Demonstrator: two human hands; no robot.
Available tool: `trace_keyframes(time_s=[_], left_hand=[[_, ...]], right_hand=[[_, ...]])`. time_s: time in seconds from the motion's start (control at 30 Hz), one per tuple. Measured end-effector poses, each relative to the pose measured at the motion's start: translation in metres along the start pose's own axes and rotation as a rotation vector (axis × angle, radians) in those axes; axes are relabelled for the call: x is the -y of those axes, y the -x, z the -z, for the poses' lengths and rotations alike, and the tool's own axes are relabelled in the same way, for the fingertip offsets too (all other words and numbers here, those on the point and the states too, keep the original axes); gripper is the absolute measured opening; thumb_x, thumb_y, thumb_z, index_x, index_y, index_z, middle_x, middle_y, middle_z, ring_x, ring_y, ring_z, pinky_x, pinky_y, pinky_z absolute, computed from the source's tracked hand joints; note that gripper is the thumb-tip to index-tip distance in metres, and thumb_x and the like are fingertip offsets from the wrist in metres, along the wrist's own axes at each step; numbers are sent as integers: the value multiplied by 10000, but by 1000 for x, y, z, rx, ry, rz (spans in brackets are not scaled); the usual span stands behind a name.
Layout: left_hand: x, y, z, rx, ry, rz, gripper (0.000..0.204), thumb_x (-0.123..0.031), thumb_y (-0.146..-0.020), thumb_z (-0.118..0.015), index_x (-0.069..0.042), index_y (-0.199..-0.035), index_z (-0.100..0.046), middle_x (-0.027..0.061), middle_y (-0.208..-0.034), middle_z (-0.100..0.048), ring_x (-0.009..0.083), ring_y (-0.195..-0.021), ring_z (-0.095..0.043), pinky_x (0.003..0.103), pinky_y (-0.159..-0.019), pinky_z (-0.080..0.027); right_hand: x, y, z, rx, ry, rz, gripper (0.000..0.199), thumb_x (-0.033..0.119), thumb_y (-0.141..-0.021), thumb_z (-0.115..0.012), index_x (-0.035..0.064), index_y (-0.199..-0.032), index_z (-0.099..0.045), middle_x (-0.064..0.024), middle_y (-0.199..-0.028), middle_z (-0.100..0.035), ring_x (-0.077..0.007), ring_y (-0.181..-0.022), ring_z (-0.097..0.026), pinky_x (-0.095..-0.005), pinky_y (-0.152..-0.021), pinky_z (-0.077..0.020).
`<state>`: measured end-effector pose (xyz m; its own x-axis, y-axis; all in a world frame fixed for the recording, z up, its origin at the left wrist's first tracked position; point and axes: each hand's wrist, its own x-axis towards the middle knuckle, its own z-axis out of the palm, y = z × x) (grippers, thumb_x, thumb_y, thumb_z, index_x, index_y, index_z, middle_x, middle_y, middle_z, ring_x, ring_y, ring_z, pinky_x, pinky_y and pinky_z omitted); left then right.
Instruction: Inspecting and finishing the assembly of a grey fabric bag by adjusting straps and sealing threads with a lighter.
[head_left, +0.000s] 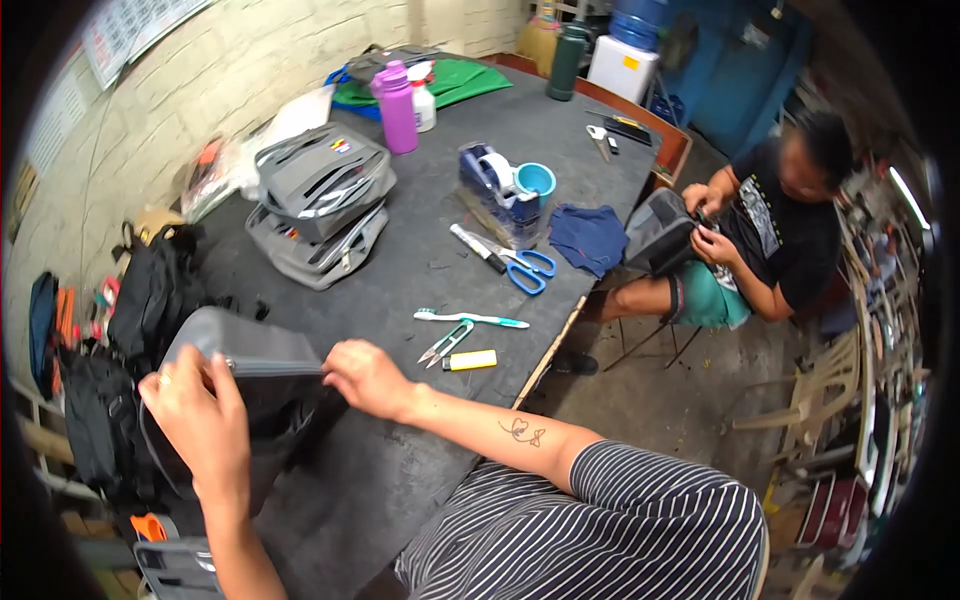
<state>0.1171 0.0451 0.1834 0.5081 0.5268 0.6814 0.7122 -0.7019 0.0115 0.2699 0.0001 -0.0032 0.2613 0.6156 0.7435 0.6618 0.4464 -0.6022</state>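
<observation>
A grey and black bag [262, 342] stands on the dark table at the left, in front of me. My left hand [203, 415] pinches its upper edge beside a zipper, fingers closed. At the other end of that edge my right hand [365, 378] is closed on the bag's corner. The bag's lower part is dark and partly behind my left hand. To the right of my right hand lie green-handled thread snips [447, 342], a yellow lighter [470, 360] and a white and green toothbrush [472, 319].
Stacked grey bags [325, 185], a purple bottle [397, 112], blue-handled scissors [527, 272], a marker [478, 248], a tape dispenser [496, 200] and a navy cloth [588, 238] lie beyond. Black backpacks [155, 290] crowd the left. A seated co-worker [765, 215] handles another grey bag.
</observation>
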Motion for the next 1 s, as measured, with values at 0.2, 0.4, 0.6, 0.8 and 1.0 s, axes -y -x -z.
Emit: trace_keyframes(time_s=[0.2, 0.4, 0.6, 0.8, 1.0], left_hand=[[5, -18, -4, 40, 312, 106, 229, -147, -753, -648, 22, -657, -528, 206, -586, -545, 379, -555, -566, 409, -549, -438], [-6, -14, -22, 124, 402, 36, 133, -149, -730, -603, -27, -677, -604, 133, -643, -610, 323, -694, -599, 429, -711, -389], [18, -10, -25, -35, 442, 215, 128, -146, -670, -611, -33, -620, -577, 92, -831, -533, 305, -894, -489, 431, -794, -352], [80, 53, -9, -26, 876, 517, 233, -145, -724, -697, -35, -611, -526, 10, -790, -533, 120, -745, -466, 267, -714, -385], [85, 96, 1, 50, 1387, 754, 123, -63, -804, -642, -15, -699, -600, 8, -810, -559, 75, -727, -486, 230, -706, -375]], right_hand=[[0, -20, 23, -2, 100, -76, 356, 73, -723, -735, 20, -1046, -595, -169, -1029, -597, -353, -968, -582, -416, -828, -479], [49, -78, 26, 36, 115, 169, 338, 101, -701, -736, 53, -1018, -629, -105, -991, -570, -309, -944, -526, -398, -824, -407], [30, -91, 31, -115, 180, 219, 288, -34, -711, -677, 57, -981, -644, -120, -943, -625, -313, -908, -583, -401, -816, -448], [-13, -82, 78, -125, -90, 6, 246, -87, -765, -638, 10, -987, -677, -100, -962, -610, -209, -908, -604, -297, -792, -492], [18, -86, 105, 128, -125, -45, 323, -30, -778, -682, -6, -1094, -616, -79, -1083, -573, -176, -1039, -573, -302, -949, -430]])
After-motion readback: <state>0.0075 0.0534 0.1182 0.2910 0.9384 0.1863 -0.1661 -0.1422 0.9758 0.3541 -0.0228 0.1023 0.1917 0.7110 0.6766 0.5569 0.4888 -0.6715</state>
